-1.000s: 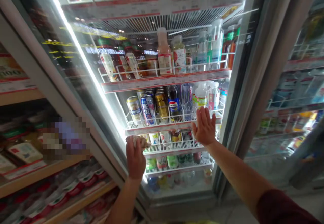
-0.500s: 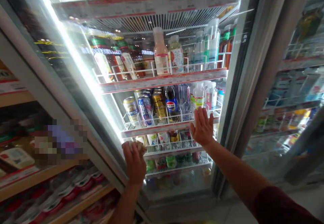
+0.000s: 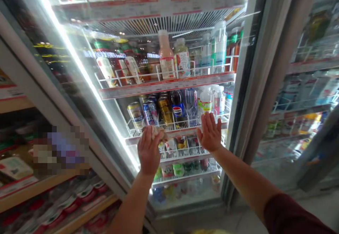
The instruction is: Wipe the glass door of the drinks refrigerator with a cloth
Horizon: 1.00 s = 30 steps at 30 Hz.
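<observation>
A glass fridge door fills the middle of the view, with shelves of drinks behind it. My left hand is closed on a crumpled, light brownish cloth, pressed to the glass in front of the drink cans. My right hand lies flat on the door to the right, fingers spread, with nothing in it. Through the glass, a cola bottle and several cans stand on the shelf just above my hands.
A bright light strip runs down the fridge's left side. The metal door frame borders the right, with another drinks fridge beyond it. Wooden shelves with packaged goods stand at the left.
My left hand has moved up and to the right with the cloth, away from the light strip. My right hand stays in nearly the same place on the glass.
</observation>
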Tool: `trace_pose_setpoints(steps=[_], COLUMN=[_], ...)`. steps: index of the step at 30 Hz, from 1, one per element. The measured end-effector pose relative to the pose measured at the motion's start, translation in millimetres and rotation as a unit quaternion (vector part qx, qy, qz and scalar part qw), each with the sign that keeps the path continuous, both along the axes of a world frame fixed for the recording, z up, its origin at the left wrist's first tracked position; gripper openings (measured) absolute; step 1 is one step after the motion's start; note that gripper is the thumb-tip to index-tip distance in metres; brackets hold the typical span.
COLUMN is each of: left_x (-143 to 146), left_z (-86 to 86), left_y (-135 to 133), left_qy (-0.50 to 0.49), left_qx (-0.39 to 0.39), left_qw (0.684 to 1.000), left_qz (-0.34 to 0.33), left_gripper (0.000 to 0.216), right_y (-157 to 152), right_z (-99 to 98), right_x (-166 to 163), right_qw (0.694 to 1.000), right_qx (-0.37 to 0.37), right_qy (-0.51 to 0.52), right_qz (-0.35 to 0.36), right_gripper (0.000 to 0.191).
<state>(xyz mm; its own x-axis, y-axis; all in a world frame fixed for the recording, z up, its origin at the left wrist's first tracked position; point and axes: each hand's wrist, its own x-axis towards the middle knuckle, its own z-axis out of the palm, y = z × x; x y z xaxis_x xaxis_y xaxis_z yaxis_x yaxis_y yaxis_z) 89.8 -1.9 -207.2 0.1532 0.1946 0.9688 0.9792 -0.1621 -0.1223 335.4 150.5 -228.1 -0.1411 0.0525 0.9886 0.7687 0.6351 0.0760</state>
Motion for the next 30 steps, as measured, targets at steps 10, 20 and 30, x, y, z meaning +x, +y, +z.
trace_pose_setpoints(steps=[10,20,30], left_x=[23.7,39.3,46.5], left_z=[-2.7,39.8,22.1], left_y=[7.8,22.6,18.6], left_qy=[0.104,0.095,0.160], left_qx=[0.002,0.013,-0.051], left_qw=[0.994,0.995,0.985], left_qz=[-0.020,0.000,-0.046], left_gripper=[0.058,0.053,0.045], right_y=[-2.1,-1.2,1.2], right_z=[1.8,1.3,-1.4], right_x=[-1.0,0.6,-0.2], right_qw=[1.000,1.000,1.000], right_qx=[0.001,-0.004,0.002], right_qy=[0.004,0.000,0.003], right_qz=[-0.011,-0.001,0.000], right_gripper=[0.078,0.077,0.077])
